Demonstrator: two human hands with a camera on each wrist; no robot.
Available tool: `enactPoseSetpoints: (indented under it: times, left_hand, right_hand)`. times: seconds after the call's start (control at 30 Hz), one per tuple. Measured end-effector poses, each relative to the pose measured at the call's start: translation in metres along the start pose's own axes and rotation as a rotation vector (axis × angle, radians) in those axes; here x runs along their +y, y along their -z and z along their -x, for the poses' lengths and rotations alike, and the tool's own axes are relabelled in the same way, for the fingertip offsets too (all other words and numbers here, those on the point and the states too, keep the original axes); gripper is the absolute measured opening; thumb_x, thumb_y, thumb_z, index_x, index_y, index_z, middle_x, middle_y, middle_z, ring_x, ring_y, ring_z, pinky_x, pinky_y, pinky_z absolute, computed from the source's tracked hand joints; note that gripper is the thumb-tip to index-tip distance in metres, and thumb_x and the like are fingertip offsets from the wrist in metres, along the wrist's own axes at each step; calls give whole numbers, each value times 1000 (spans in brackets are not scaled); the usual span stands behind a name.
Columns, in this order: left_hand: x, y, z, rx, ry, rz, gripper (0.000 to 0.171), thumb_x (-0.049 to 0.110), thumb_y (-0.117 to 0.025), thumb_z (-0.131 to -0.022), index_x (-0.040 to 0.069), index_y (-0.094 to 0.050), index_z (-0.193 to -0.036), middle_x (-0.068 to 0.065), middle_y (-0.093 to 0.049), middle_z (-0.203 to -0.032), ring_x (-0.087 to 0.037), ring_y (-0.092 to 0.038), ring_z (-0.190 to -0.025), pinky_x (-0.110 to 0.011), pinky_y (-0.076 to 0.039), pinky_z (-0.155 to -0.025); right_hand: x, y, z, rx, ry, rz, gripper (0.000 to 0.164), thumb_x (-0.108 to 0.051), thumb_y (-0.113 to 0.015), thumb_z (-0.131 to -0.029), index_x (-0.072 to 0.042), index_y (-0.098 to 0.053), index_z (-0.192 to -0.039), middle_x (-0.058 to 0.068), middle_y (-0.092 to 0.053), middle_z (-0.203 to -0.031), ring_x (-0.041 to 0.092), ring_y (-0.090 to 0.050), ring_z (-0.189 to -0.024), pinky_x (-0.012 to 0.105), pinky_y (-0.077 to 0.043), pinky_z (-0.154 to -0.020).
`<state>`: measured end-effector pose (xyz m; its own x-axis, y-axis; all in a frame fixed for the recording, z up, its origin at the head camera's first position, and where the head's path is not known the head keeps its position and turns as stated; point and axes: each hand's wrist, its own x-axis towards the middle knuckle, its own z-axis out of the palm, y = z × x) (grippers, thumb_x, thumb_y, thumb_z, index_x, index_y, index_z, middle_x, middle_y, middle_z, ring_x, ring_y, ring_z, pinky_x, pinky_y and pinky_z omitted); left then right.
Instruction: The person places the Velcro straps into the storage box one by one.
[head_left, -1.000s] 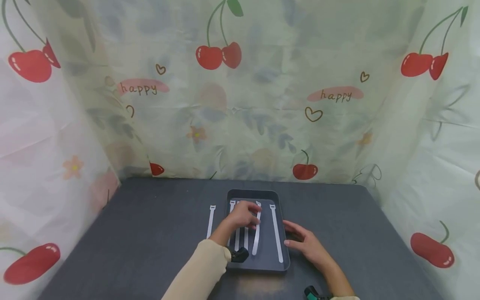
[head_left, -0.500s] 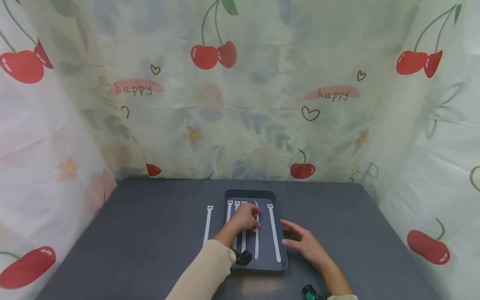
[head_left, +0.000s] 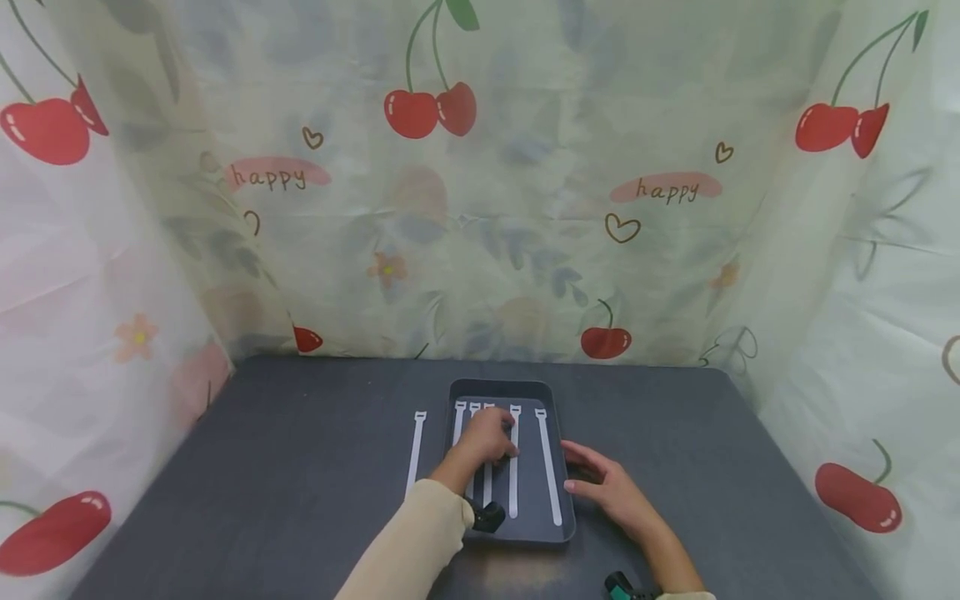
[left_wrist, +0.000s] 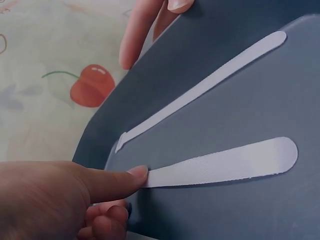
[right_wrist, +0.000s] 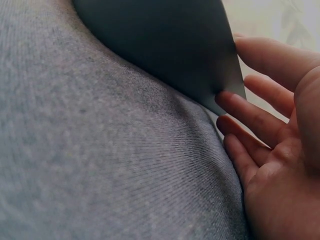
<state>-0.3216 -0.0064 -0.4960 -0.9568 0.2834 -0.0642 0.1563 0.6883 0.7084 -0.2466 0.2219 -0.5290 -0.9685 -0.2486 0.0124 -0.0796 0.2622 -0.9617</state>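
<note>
Several white cable straps with slotted heads lie lengthwise in a dark grey tray (head_left: 501, 388). My left hand (head_left: 486, 435) reaches into the tray and pinches the second cable strap (head_left: 513, 490) from the right below its head. In the left wrist view my thumb meets that strap's edge, the other fingers curl under the hand, and its head is hidden. Another cable strap (left_wrist: 205, 82) lies along the tray's right wall. Outside, my right hand (head_left: 611, 483) rests its loosely bent fingers against the tray's right side, also seen in the right wrist view.
One more white cable strap (head_left: 415, 454) lies on the dark grey table (head_left: 315, 467), left of the tray. A cherry-printed curtain (head_left: 480, 208) stands behind the table and on both sides. Dark cameras sit on both wrists.
The strap at my left hand was slanted, then turned on edge, and now lies flat and straight with its head showing. The right hand stays at the tray's side.
</note>
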Motion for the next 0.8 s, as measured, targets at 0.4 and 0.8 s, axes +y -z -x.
enactPoseSetpoints:
  times: [0.4, 0.8]
  left_hand:
    - [13, -15, -1, 34, 21, -53, 50, 9, -85, -72, 3, -67, -118, -12, -65, -99, -13, -56, -45, -25, -46, -44]
    - [17, -25, 0, 51, 34, -67, 59, 12, -84, -74, 8, -63, -129, -14, -65, -110, -13, -55, -44, -26, -46, -43]
  right_hand:
    - [1, 0, -1, 9, -27, 25, 62, -18, -74, -87, -7, -49, -142, 17, -53, -137, 35, -47, -128, 51, -39, -103]
    - [3, 1, 0, 3, -28, 8, 62, -18, -74, -87, -8, -49, -143, 16, -52, -139, 35, -45, -129, 53, -37, -104]
